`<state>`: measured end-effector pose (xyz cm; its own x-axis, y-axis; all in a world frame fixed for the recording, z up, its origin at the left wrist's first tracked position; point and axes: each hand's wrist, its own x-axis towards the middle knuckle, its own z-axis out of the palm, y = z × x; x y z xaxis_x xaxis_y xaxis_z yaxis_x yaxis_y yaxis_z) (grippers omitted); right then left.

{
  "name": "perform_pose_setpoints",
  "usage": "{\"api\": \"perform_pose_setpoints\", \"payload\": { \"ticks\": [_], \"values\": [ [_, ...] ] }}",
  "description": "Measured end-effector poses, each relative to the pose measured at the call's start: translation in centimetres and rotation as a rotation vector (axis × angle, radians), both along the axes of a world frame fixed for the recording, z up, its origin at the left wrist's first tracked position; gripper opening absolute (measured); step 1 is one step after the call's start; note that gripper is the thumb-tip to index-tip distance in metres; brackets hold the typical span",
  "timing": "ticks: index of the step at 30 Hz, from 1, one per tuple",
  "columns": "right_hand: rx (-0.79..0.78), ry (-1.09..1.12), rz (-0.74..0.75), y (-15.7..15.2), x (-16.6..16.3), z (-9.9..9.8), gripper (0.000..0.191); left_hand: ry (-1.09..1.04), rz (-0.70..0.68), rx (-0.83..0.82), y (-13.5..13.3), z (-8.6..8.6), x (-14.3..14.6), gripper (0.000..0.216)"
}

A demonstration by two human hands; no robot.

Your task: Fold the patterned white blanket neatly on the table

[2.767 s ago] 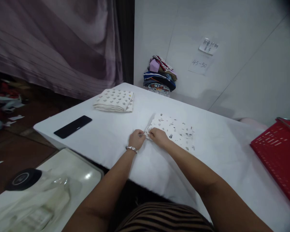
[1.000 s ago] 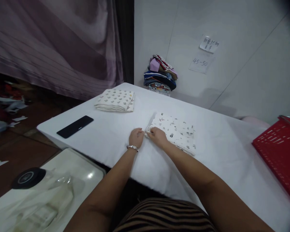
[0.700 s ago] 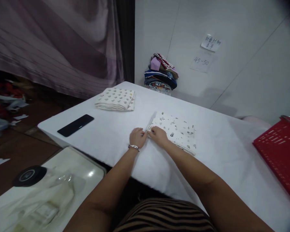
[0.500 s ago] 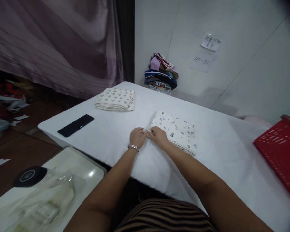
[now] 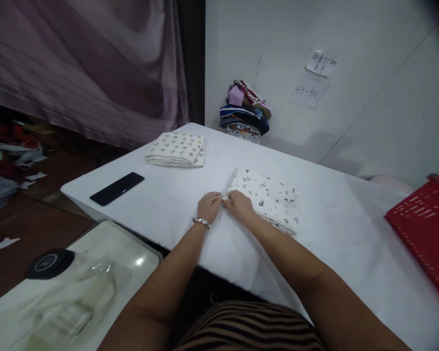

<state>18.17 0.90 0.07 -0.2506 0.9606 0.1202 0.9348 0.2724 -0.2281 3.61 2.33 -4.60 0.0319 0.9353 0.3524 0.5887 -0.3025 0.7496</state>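
A white folded cloth point(image 5: 269, 195) with small grey and dark prints lies flat on the white-covered table in front of me. My right hand point(image 5: 239, 204) rests over its near left corner, fingers curled and pinching the edge there. Against that same corner, my left hand point(image 5: 209, 205), with a bracelet at the wrist, has its fingertips pressed together on the cloth edge and almost touching the right hand. Part of the corner is hidden under the fingers. Farther left lies another folded cloth point(image 5: 177, 148), cream with rows of small grey motifs.
A black phone point(image 5: 117, 188) lies near the left edge of the table point(image 5: 161, 204). At right stands a red perforated basket point(image 5: 424, 219). Stacked folded fabrics point(image 5: 244, 109) are by the wall. A pale surface at lower left bears a black round object point(image 5: 50, 263) and clear plastic.
Both hands stay at the cloth's corner, with the left fingers shifting slightly. The whole view has moved a little; the cloths remain where they were.
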Motion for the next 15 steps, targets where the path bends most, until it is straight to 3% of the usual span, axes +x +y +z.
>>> {"api": "perform_pose_setpoints", "payload": {
  "ticks": [4,7,15],
  "values": [
    [-0.005,0.147,-0.068,0.4,0.5,-0.2,0.020,0.179,0.108,-0.007,-0.3,0.3,0.4,0.017],
    [-0.001,0.210,-0.085,0.6,0.7,-0.3,0.019,0.306,0.091,-0.044,-0.7,0.6,0.9,0.018],
    [-0.005,0.252,-0.074,0.5,0.6,0.0,0.014,0.301,0.110,-0.069,-1.1,1.0,1.5,0.010]
  ]
}}
